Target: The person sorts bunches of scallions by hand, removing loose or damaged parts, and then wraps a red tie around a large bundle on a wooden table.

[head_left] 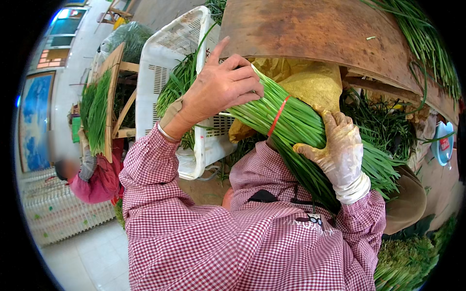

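A thick bunch of garlic chives (298, 116) lies slantwise across my lap, its pale cut ends toward the upper left and its leafy tips toward the lower right. One red band (278, 115) circles it near the middle. My left hand (225, 82) is bare and closes over the cut-end side with bent fingers, while its index finger points up and away. The thumb is hidden. Wearing a stained whitish glove, my right hand (337, 145) grips the leafy part beyond the band, thumb on the near side and fingers over the far side.
A white plastic crate (206, 145) with loose greens stands at left. Ahead is a brown wooden tabletop (310, 29) with more chives (427, 43) at right. A yellow sack (310, 85) hangs below its edge. Another person (97, 177) works at far left beside a wooden stand (115, 97).
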Tool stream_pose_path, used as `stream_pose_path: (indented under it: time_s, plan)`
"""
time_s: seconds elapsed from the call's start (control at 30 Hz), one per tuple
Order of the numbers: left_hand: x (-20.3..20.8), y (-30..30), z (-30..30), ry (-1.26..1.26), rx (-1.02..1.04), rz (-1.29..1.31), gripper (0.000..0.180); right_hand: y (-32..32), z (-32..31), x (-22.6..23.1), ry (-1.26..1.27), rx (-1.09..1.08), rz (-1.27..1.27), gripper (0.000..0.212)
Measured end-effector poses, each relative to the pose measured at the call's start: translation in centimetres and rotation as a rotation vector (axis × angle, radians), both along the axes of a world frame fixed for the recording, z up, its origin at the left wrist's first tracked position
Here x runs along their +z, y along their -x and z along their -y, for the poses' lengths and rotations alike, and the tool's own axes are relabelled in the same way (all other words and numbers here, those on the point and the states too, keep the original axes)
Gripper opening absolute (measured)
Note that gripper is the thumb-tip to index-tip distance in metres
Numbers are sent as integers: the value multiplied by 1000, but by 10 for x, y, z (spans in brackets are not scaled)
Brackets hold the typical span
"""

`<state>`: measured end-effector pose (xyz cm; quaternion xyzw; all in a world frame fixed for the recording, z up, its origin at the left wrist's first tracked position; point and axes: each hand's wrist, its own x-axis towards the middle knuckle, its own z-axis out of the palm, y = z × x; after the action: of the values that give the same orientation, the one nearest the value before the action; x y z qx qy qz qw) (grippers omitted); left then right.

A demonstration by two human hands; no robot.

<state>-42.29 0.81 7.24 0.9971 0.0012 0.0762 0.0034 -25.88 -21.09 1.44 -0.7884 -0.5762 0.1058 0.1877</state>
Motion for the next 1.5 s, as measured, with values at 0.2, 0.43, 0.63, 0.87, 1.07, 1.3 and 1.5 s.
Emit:
stream_pose_path:
  time_s: [0.2, 0.43, 0.63, 0.87, 1.07, 1.3, 1.5]
  plan:
    - [5, 28, -40, -297, 571, 103, 14, -2, 3, -4, -34, -13, -39, 84]
    - [-9, 15, 33, 130, 20, 191, 17, -1, 3, -5, -77, 10, -37, 83]
    - [-31, 87, -38, -183, 464, 30, 20, -1, 5, -5, -89, -10, -11, 83]
    - [-25, 98, 16, 455, 666, 359, 65, 0, 5, -4, -91, -12, -75, 82]
    - [-64, 31, 51, 933, 754, 494, 62, 12, 8, 2, -47, 35, 24, 83]
    - [-76, 45, 56, 1447, 625, 774, 48, -26, -5, 9, -220, 253, -181, 73]
    - [-89, 46, 59, 1394, 550, 878, 44, 40, -108, 31, -247, 379, -209, 81]
